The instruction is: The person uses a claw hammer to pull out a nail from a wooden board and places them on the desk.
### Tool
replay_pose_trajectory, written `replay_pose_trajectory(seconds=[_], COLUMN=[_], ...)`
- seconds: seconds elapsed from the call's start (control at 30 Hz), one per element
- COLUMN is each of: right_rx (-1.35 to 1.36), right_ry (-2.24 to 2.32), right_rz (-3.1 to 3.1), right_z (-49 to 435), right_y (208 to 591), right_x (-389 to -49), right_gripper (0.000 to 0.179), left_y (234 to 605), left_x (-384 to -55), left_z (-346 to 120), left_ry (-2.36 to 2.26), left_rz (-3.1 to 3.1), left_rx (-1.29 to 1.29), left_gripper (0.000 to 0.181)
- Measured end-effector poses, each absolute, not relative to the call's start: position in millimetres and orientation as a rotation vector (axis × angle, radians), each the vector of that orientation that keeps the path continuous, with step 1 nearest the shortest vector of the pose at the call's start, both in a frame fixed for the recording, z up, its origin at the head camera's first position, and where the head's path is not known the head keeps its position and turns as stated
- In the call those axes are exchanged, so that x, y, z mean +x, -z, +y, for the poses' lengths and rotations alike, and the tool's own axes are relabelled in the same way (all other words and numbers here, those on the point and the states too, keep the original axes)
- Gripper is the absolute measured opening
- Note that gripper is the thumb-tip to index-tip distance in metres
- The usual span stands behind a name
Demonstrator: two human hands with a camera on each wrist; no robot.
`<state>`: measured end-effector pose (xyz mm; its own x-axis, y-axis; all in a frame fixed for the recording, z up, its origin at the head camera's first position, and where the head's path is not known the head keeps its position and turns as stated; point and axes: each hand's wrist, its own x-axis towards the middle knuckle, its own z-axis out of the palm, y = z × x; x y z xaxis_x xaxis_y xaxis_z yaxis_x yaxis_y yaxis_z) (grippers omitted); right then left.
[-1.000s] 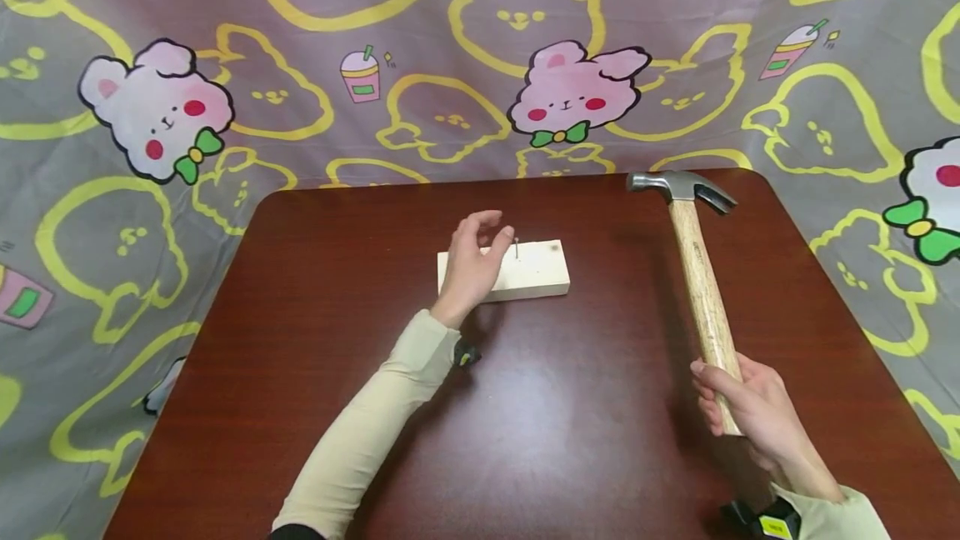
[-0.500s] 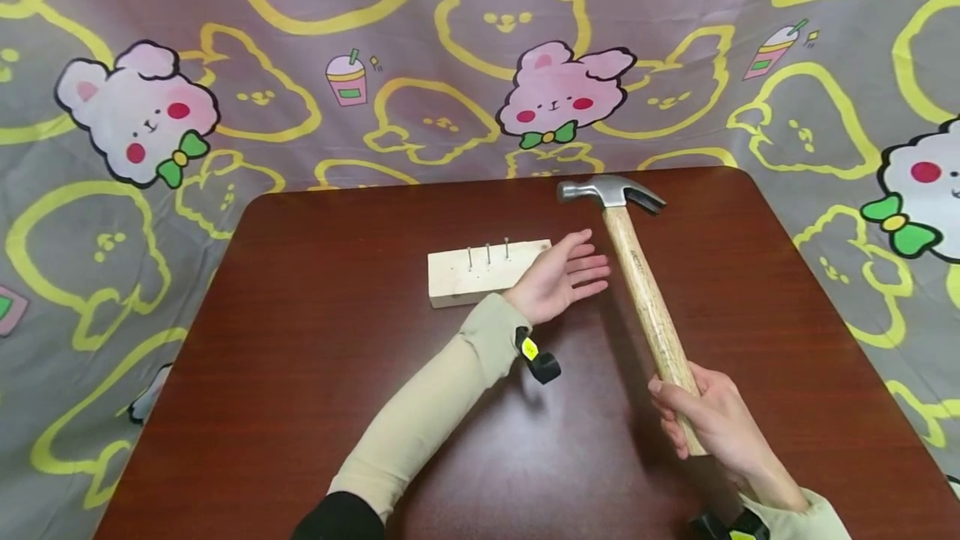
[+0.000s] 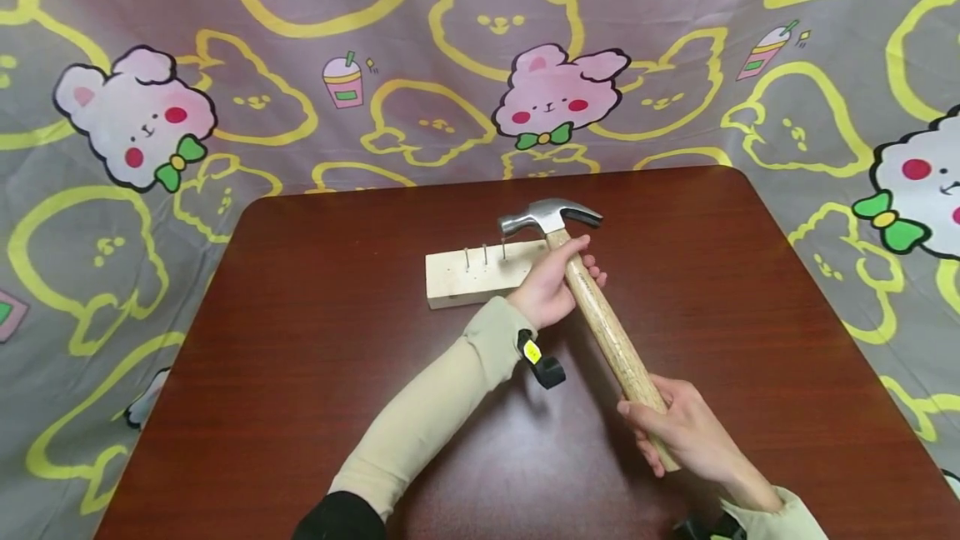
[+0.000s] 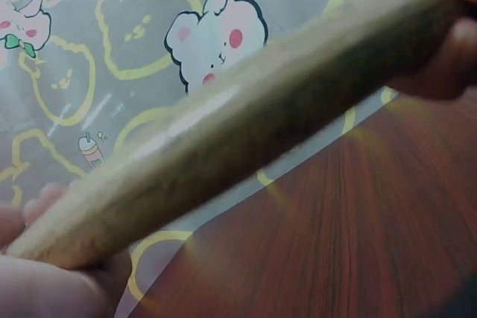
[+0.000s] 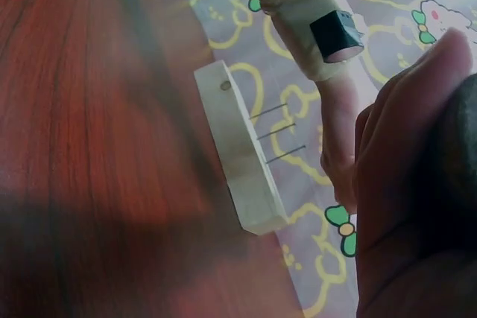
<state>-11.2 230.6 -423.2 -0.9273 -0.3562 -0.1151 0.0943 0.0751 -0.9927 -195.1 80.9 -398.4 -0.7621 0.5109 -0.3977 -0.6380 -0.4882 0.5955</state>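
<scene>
My right hand (image 3: 686, 427) grips a claw hammer (image 3: 611, 332) near the butt of its wooden handle. Just below the metal head, my left hand (image 3: 546, 288) holds the same handle, its thumb laid across the wood and the fingers showing on the far side. Both hands also appear around the handle in the left wrist view. A pale wooden block (image 3: 453, 283) lies on the table, three thin nails (image 3: 485, 255) standing upright in its top. The hammer's striking face overlaps the top of the rightmost nail in the head view. My left hand partly hides the block's right end.
The dark red-brown table (image 3: 315, 340) has rounded far corners. A patterned cloth (image 3: 420, 40) with cartoon animals hangs behind it and at the sides. A black wrist-camera mount (image 3: 543, 365) sits on the left sleeve.
The left hand has left the block's left side, opened to the right of the nails, then closed around the handle. The right hand has brought the hammer leftward, its head now close to the block.
</scene>
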Motion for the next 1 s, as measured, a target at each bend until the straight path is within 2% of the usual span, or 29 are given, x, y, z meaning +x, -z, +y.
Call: replay_pose_trajectory(seconds=[0.37, 0.6, 0.87, 1.0], right_rx=[-0.235, -0.276, -0.254, -0.282], right_ry=[1.869, 1.881, 1.777, 1.768], right_rz=[2.064, 2.023, 2.105, 2.101], right_z=[226.7, 227.1, 239.9, 249.9], right_y=[422.8, 426.5, 425.4, 421.6], right_x=[-13.6, -14.5, -19.7, -25.6], right_gripper=[0.022, 0.023, 0.017, 0.015], left_y=[403.0, 406.0, 408.3, 404.6], left_x=[-197.0, -195.9, -186.8, -180.5], left_z=[74.9, 66.7, 48.3, 36.6], left_ry=[-2.274, -2.264, -2.29, -2.312], left_rz=[0.965, 0.925, 0.96, 0.888], left_rx=[-0.188, -0.134, -0.092, -0.041], left_gripper=[0.017, 0.026, 0.014, 0.018])
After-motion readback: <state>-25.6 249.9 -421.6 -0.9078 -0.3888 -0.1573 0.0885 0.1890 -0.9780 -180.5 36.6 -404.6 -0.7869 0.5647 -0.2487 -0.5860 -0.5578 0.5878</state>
